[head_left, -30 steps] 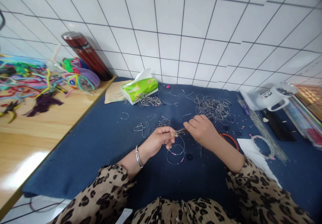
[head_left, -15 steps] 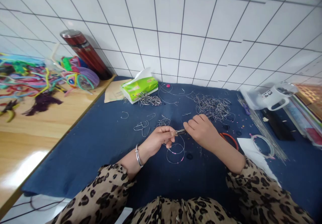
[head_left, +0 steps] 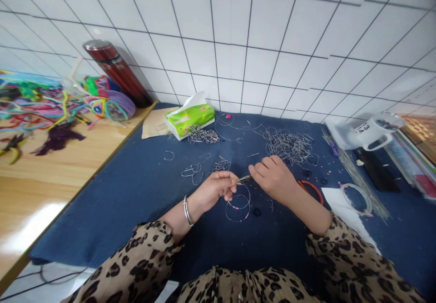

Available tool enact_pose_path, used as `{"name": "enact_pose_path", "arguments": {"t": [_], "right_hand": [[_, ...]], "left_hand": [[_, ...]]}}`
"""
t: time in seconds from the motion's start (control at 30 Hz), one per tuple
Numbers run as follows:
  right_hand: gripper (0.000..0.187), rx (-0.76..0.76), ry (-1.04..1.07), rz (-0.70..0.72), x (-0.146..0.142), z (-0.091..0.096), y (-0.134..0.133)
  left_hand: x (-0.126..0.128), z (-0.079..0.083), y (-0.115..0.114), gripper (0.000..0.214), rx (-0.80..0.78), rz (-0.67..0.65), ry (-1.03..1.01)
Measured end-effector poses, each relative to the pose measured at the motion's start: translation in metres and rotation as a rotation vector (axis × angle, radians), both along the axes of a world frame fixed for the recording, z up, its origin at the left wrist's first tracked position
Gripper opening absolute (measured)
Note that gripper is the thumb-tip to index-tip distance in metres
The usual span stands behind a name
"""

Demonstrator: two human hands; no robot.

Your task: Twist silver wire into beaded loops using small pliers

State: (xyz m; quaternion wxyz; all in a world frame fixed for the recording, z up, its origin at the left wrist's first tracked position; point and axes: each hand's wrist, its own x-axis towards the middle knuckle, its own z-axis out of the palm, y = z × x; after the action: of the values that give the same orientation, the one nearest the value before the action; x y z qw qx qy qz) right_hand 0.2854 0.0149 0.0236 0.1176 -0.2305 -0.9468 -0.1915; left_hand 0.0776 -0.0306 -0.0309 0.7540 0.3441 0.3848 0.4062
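Note:
My left hand (head_left: 220,187), a silver bangle on its wrist, pinches thin wire near the middle of the blue cloth. Below its fingers hang thin wire loops (head_left: 250,212) strung with a few pink beads. My right hand (head_left: 275,176) is closed around pliers, whose dark metal jaws (head_left: 244,179) reach to the left fingertips and meet the wire there. The exact grip of the jaws is too small to make out. A curved red-orange handle (head_left: 311,189) shows beside my right forearm; whether it belongs to these pliers I cannot tell.
Tangled wire pieces (head_left: 289,146) lie beyond my right hand, and bent wires (head_left: 192,171) at left. Behind stands a green tissue pack (head_left: 190,119). At right are a white mug (head_left: 373,132), straight wires (head_left: 364,187) and a coil (head_left: 357,198). A red thermos (head_left: 117,73) stands left.

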Motion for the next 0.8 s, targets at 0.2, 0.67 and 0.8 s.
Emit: {"name": "enact_pose_path", "arguments": {"t": [0.2,0.67,0.8], "right_hand": [[0.024,-0.003,0.001,-0.008,0.0002,-0.0008,0.0009],[0.024,0.003,-0.010,-0.051,-0.0029,0.0034,-0.0049],[0.024,0.007,-0.009,-0.059,-0.0032,0.0013,-0.0044]], "left_hand": [[0.0013,0.0002,-0.0006,0.009,-0.006,0.012,0.003],[0.0039,0.0006,-0.0017,0.006,0.001,0.070,0.006],[0.0043,0.0007,-0.0023,0.005,-0.018,0.077,-0.007]]}}
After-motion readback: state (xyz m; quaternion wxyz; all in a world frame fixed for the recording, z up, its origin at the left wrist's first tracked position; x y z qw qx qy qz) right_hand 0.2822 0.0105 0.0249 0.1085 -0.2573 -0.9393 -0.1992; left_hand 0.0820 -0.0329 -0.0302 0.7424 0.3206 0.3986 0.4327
